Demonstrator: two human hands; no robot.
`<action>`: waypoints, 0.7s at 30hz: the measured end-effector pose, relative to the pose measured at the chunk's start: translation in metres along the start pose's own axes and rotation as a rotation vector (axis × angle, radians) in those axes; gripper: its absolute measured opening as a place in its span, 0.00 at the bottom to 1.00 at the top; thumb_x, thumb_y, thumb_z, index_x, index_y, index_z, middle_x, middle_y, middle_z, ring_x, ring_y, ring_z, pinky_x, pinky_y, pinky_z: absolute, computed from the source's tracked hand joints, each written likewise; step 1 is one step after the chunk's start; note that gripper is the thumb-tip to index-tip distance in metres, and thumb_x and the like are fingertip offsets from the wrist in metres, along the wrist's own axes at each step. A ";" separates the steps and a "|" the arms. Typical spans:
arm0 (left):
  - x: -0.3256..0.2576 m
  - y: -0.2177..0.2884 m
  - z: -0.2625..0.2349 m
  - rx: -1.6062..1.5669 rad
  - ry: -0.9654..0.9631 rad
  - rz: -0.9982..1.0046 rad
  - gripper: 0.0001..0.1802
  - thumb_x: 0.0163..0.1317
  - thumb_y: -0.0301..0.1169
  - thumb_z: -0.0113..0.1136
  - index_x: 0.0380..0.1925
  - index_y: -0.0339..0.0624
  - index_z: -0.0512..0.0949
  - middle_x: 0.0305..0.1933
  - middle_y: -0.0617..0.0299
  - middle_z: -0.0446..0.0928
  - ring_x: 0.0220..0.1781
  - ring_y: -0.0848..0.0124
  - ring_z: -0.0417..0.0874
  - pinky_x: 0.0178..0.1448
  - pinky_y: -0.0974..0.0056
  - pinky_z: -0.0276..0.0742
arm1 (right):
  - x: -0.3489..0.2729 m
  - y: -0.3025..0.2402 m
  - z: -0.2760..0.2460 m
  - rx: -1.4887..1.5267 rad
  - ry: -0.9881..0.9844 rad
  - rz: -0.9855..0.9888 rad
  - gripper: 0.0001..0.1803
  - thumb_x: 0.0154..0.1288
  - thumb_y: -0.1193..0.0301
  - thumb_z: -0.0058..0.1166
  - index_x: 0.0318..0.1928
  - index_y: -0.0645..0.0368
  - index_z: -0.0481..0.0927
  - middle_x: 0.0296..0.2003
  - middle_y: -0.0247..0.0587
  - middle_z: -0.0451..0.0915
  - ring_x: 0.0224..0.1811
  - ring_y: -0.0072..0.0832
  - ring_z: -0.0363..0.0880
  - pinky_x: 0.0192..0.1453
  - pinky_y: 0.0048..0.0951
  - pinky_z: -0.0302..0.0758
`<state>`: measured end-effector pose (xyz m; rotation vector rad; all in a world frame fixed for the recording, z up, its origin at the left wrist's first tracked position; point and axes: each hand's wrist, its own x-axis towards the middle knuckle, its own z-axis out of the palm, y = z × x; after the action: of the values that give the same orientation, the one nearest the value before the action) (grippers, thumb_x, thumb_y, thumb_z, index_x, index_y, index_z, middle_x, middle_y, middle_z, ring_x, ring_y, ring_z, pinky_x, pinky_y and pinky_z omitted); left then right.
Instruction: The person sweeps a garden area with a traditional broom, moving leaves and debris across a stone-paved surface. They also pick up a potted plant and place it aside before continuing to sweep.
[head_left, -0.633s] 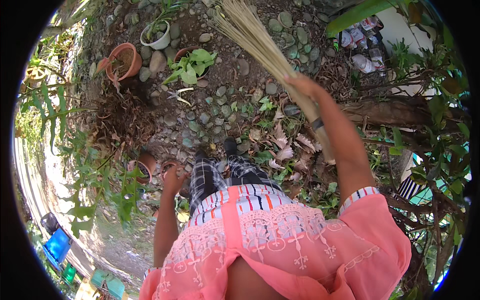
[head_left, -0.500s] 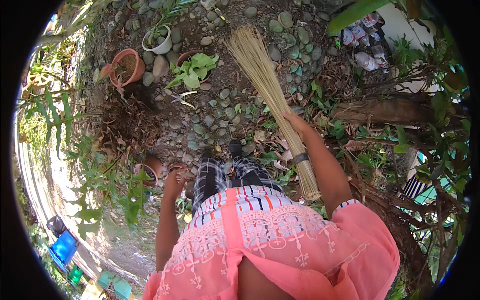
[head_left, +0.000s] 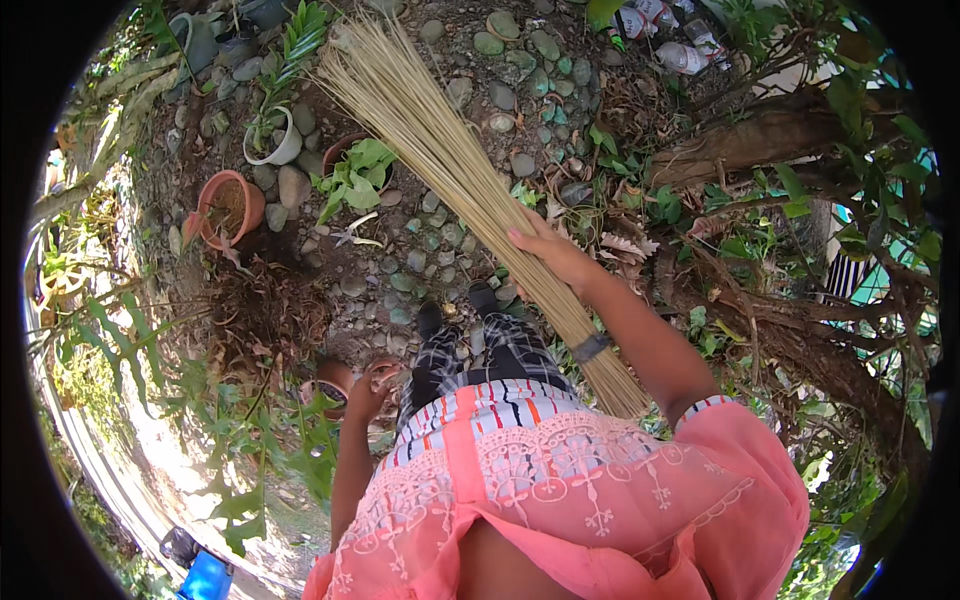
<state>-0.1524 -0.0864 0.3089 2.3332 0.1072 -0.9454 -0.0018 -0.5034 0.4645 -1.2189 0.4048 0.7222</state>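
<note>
A stick broom (head_left: 480, 210) of long tan ribs slants across the view, its bristles fanning out at the far left end. My right hand (head_left: 556, 258) is wrapped round its middle, the thumb lying across the top. A dark band (head_left: 590, 347) binds the ribs between that hand and the near butt end, which lies beside my right forearm. My left hand (head_left: 372, 388) hangs low by my left leg, fingers loosely bent and apart, with nothing visible in it. Just left of it is a brown pot (head_left: 330, 384), partly behind leaves.
Stones and soil cover the ground. An orange pot (head_left: 232, 210), a white pot (head_left: 277, 140) and a leafy plant (head_left: 358, 175) stand at the far left. Dry leaves (head_left: 265, 310) are heaped nearer. Thick branches (head_left: 750, 145) and plastic bottles (head_left: 682, 58) lie at the right.
The broom's bristle end has swung left over the stones, and the broom slants more. My right hand has moved slightly left and nearer, still gripping it. The view has shifted.
</note>
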 end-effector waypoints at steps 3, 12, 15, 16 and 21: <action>0.019 -0.003 -0.035 0.006 0.037 0.002 0.20 0.56 0.35 0.63 0.46 0.37 0.74 0.38 0.48 0.80 0.39 0.62 0.82 0.43 0.62 0.76 | 0.043 0.031 -0.005 0.069 0.065 -0.024 0.34 0.65 0.54 0.49 0.67 0.44 0.51 0.36 0.44 0.74 0.26 0.30 0.78 0.25 0.31 0.79; 0.044 -0.029 -0.100 -0.011 0.036 0.034 0.20 0.54 0.35 0.64 0.45 0.38 0.75 0.38 0.49 0.80 0.41 0.58 0.82 0.44 0.60 0.75 | -0.153 0.201 -0.055 0.266 0.750 0.433 0.30 0.65 0.55 0.49 0.64 0.47 0.61 0.38 0.38 0.75 0.30 0.29 0.77 0.26 0.33 0.78; 0.049 -0.034 -0.100 0.158 -0.033 0.078 0.20 0.54 0.37 0.64 0.45 0.39 0.75 0.39 0.48 0.79 0.42 0.55 0.81 0.45 0.58 0.75 | -0.190 0.185 -0.006 0.068 0.748 0.151 0.31 0.64 0.54 0.50 0.65 0.46 0.59 0.38 0.38 0.75 0.30 0.28 0.77 0.26 0.33 0.78; 0.050 -0.034 -0.100 0.197 -0.067 0.106 0.21 0.55 0.37 0.63 0.46 0.39 0.74 0.40 0.48 0.79 0.42 0.57 0.81 0.45 0.58 0.75 | -0.186 0.175 0.010 0.089 0.738 0.184 0.33 0.64 0.54 0.51 0.66 0.45 0.58 0.39 0.39 0.75 0.30 0.27 0.77 0.27 0.33 0.78; 0.069 -0.011 -0.099 0.358 -0.185 0.216 0.20 0.57 0.36 0.62 0.47 0.40 0.73 0.41 0.47 0.79 0.41 0.58 0.82 0.44 0.60 0.75 | -0.091 0.155 0.049 0.134 0.497 0.089 0.37 0.61 0.51 0.53 0.67 0.46 0.55 0.43 0.43 0.75 0.33 0.30 0.77 0.29 0.36 0.79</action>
<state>-0.0447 -0.0316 0.3128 2.4945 -0.4134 -1.1369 -0.1789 -0.4572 0.4294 -1.2523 0.9084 0.4511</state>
